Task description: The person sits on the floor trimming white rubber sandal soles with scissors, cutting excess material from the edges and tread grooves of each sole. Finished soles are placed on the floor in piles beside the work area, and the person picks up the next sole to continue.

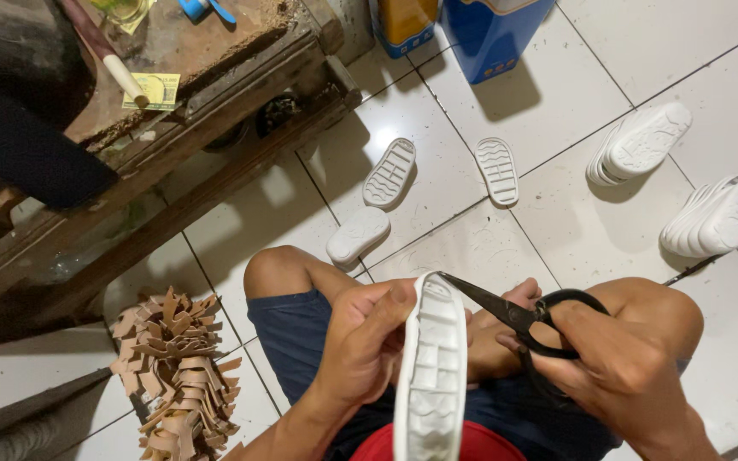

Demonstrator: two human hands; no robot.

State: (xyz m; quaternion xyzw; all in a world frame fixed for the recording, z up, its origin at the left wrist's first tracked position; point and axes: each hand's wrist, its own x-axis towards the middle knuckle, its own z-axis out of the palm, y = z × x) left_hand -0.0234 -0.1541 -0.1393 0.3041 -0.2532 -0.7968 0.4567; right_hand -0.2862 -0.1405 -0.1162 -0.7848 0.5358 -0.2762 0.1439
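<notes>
Fingers of left hand (360,341) clamp the white sole (430,376) at its edge, upright over the lap. Right hand (617,367) grips black scissors (518,318), tips touching the sole's rim. Sole looks light, rubbery, bendable; hold mid-edge, near the cut.

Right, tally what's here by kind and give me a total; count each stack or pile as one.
White sole in the left hand: 1
Loose white soles on the floor: 3
Stacks of white soles: 2
Black scissors in the right hand: 1
Pile of brown cut pieces: 1
Total: 8
</notes>
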